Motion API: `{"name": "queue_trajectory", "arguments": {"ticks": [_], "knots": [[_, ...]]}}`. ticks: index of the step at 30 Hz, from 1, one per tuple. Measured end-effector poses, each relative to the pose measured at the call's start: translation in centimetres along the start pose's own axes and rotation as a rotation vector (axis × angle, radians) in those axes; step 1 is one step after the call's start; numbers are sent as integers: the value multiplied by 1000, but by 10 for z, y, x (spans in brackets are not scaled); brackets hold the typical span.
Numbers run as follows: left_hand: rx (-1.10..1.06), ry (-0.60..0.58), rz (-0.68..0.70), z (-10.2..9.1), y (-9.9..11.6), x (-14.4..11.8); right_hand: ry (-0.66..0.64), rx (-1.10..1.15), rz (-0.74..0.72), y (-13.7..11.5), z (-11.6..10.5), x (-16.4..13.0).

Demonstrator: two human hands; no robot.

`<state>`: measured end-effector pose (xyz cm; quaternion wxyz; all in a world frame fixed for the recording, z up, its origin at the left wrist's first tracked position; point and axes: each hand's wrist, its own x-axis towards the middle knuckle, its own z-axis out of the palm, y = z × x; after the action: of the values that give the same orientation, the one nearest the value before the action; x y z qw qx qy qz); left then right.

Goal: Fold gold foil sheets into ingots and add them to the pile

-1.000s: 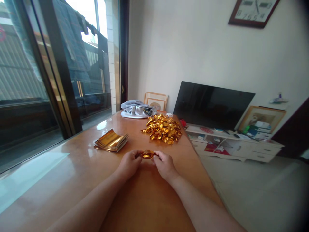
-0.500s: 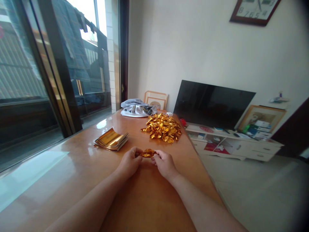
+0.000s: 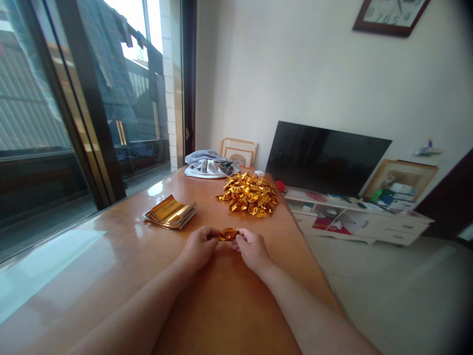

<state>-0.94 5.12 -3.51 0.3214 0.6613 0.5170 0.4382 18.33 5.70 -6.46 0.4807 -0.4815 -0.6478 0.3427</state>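
Observation:
A small folded piece of shiny gold foil paper (image 3: 228, 234) is held just above the wooden table (image 3: 221, 305). My left hand (image 3: 201, 245) pinches its left end, and my right hand (image 3: 253, 248) pinches the right end between thumb and fingers. Beyond the hands lies a heap of folded gold foil pieces (image 3: 249, 194). To the left of the heap rests a stack of flat gold foil sheets (image 3: 171, 213), its top sheet curling up. The fingertips partly cover both ends of the held piece.
Folded grey and white cloth (image 3: 209, 165) lies at the table's far end, by leaning picture frames (image 3: 239, 150). A large television (image 3: 327, 158) stands on a white cabinet (image 3: 391, 229) to the right. On the left is a sliding glass door (image 3: 121, 98).
Both hands keep their pinch on the foil piece, which looks slightly reshaped between the fingers. The heap and the stack have not changed.

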Motion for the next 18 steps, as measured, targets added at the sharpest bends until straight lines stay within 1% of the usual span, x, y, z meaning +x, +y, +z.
{"name": "queue_trajectory", "arguments": {"ticks": [8,12,14,16,18], "knots": [[56,18,97,6,-16,3,12,-31,-21,1,0,0],[173,33,212,8,-16,1,17,-46,-32,2,0,1],[210,28,246,9,-15,0,15,-47,-33,2,0,1],[193,25,236,9,-13,0,12,-43,-34,0,-1,1],[121,33,179,8,-12,1,4,-33,-33,-2,-1,0]]}}
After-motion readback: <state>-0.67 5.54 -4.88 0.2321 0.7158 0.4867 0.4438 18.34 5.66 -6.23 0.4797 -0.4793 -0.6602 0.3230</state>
